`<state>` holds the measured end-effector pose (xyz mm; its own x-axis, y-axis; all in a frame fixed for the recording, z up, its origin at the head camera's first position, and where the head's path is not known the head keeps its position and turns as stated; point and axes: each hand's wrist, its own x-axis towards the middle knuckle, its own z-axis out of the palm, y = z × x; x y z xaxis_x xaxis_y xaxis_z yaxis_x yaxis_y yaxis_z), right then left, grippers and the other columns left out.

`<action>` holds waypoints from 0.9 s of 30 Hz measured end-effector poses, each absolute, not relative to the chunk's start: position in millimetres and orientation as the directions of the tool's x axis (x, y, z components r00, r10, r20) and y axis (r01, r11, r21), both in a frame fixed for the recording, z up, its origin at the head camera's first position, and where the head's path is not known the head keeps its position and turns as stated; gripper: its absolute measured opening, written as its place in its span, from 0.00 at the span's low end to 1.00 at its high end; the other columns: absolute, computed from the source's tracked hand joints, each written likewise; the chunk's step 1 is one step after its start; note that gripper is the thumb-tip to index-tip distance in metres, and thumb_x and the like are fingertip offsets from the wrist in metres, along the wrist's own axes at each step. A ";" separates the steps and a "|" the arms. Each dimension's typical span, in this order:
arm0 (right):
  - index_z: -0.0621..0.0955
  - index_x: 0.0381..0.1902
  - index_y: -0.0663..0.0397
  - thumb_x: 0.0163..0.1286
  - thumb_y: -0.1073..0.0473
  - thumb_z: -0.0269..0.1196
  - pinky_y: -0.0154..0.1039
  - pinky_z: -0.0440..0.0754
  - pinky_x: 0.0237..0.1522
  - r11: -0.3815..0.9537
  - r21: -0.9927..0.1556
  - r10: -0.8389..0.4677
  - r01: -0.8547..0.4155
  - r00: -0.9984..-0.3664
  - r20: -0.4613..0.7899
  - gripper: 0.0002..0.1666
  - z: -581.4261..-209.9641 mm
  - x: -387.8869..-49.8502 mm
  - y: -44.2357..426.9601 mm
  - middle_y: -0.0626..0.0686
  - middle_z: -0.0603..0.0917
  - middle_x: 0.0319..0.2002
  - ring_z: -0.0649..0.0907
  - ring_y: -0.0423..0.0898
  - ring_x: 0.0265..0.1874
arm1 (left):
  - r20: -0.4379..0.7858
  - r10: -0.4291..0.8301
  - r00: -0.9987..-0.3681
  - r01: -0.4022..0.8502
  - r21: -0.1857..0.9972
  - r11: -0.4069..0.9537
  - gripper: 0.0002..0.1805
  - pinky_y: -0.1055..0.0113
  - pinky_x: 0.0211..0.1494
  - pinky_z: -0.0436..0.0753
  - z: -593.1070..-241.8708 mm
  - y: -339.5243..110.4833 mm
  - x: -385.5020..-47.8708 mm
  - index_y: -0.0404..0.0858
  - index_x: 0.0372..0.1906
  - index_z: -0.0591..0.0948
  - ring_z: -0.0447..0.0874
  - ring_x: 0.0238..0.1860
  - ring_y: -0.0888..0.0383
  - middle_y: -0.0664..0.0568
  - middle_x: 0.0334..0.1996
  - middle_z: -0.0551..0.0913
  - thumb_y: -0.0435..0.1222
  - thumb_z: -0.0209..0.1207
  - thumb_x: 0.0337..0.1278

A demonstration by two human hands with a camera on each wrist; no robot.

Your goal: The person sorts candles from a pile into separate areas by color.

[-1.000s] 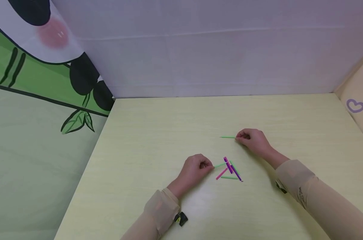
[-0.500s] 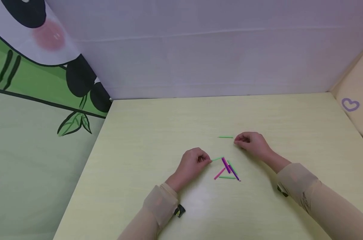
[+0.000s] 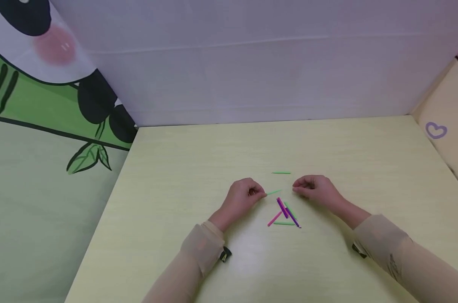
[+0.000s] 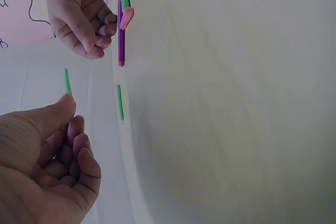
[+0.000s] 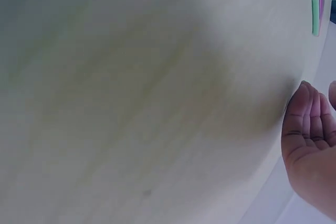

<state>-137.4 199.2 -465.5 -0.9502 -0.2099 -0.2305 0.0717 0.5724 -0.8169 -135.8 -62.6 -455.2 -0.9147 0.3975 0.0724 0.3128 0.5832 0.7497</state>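
My left hand (image 3: 243, 200) pinches one end of a thin green stick (image 3: 274, 192) between thumb and fingertips, and its free end points right. In the left wrist view, the same green stick (image 4: 67, 81) rises from the fingertips. My right hand (image 3: 319, 191) is near a second green stick (image 3: 281, 172) that lies flat on the table, apart from it. The fingers of the right hand are loosely curled and hold nothing. Below both hands lies a small heap with a purple stick (image 3: 282, 208), a pink stick (image 3: 274, 219), a green stick (image 3: 284, 224) and others, partly overlapping.
The pale wooden table (image 3: 183, 168) carries all the sticks. A plain light cloth wall (image 3: 251, 84) stands along its far edge. To the left hangs a printed cloth (image 3: 35, 202), and a panel with a purple heart (image 3: 436, 130) borders the right side.
My right hand has let go of the green stick, which stays on the table, and drawn back nearer. The left hand has carried its green stick away from the heap, toward the far side.
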 end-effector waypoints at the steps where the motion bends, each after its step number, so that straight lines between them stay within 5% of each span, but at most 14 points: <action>1: 0.84 0.43 0.59 0.67 0.59 0.66 0.33 0.79 0.32 0.563 -0.823 -0.212 0.078 -0.949 -0.234 0.11 -465.1 -135.3 199.1 0.51 0.85 0.35 0.80 0.47 0.32 | 0.065 0.395 -0.916 0.303 0.757 0.579 0.02 0.72 0.34 0.76 -454.4 -62.6 -137.1 0.40 0.32 0.87 0.74 0.29 0.63 0.59 0.27 0.80 0.34 0.69 0.54; 27: 0.86 0.38 0.56 0.64 0.59 0.68 0.32 0.78 0.34 0.583 -0.812 -0.243 0.033 -0.946 -0.213 0.08 -468.3 -89.7 196.7 0.46 0.84 0.30 0.80 0.44 0.30 | 0.042 0.414 -0.909 0.313 0.724 0.614 0.03 0.71 0.37 0.76 -448.6 -54.0 -168.1 0.41 0.33 0.87 0.75 0.32 0.61 0.58 0.29 0.81 0.36 0.68 0.56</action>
